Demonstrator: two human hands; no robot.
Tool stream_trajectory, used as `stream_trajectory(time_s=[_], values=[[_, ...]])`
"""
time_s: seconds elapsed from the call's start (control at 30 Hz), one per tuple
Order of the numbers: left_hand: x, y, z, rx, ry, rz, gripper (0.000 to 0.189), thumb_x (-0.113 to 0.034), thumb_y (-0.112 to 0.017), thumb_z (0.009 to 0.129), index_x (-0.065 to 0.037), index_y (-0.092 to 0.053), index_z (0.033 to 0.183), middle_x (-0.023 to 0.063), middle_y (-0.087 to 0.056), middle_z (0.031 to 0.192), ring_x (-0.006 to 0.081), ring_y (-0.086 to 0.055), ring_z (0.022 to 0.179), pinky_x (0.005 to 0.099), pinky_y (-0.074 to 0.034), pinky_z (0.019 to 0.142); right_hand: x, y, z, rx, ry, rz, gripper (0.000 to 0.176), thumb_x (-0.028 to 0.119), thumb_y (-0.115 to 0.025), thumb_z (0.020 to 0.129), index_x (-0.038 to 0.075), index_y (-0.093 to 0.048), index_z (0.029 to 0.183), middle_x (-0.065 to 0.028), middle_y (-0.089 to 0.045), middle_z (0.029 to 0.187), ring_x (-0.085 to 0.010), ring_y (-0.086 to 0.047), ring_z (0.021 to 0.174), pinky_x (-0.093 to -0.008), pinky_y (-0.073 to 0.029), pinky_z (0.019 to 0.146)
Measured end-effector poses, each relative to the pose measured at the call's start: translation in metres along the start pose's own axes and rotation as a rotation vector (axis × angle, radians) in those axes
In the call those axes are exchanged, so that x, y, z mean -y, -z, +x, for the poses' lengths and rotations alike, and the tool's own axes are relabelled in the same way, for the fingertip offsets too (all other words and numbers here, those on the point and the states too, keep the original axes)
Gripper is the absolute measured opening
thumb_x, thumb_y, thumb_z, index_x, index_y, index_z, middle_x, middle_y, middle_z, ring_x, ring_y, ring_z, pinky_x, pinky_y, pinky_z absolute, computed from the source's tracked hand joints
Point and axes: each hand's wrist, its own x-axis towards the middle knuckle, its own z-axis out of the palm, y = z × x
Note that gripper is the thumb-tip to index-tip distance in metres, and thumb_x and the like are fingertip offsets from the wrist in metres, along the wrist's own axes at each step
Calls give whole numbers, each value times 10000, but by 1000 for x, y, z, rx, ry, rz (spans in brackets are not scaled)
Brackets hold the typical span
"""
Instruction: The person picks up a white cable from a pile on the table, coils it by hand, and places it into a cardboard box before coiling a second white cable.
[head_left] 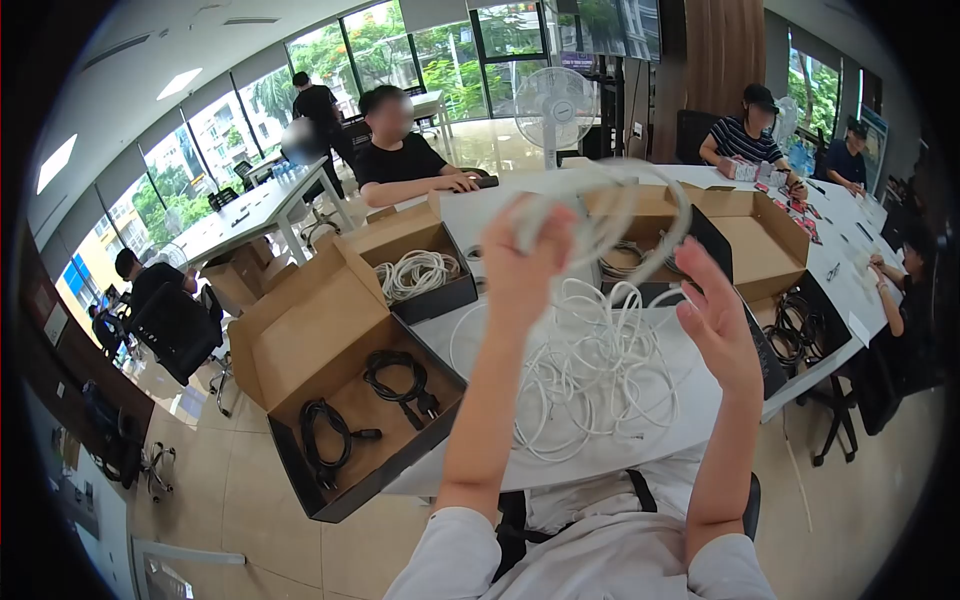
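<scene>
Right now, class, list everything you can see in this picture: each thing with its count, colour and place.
looped cable: one, white, blurred, raised above the table
cable pile: one tangle, white, on the table
black cables: two coils, in the open near-left box
coiled cable: one bundle, white, in the box behind
cardboard boxes: at least three, brown, around the table
fan: one, white, far side
people: several, seated at tables
left hand: closed on the looped cable
right hand: open, beside the loop

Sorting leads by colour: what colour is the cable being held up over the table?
The cable is white; head view.
</scene>
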Motion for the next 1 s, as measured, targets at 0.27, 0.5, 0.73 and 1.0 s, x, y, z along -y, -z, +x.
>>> stream_trajectory(time_s=[0.27,0.5,0.73,1.0], values=[[-18,-46,-14,433,274,179,197,-153,-781,809,-23,-664,901,-15,-569,666,55,-506,579,214,-398,521,12,-16,8,-382,337,-362,693,35,-678,836,37,-350,1446,-148,-405,1417,-253,-571,1130,-356,-470,936],[-20,-57,-22,602,308,187,285,-179,-822,767,-30,-670,956,-12,-627,748,55,-541,683,228,-433,608,0,-17,-1,-352,170,-299,528,2,-685,819,48,-533,1322,-100,-617,1103,-150,-612,915,-266,-487,771],[-14,-58,-29,780,423,18,345,-143,-790,779,-40,-630,1066,-18,-619,908,39,-519,766,205,-423,635,6,-11,-12,-352,-42,43,237,13,-551,862,14,-680,1060,-9,-625,810,-29,-482,623,-193,-396,535],[-35,-51,-25,895,413,-103,735,-25,-686,784,-90,-308,1411,21,-470,1147,52,-473,799,200,-397,662,-3,-8,-19,-333,-119,637,237,9,-524,916,11,-633,1126,40,-453,604,-30,-337,479,-203,-297,431]])
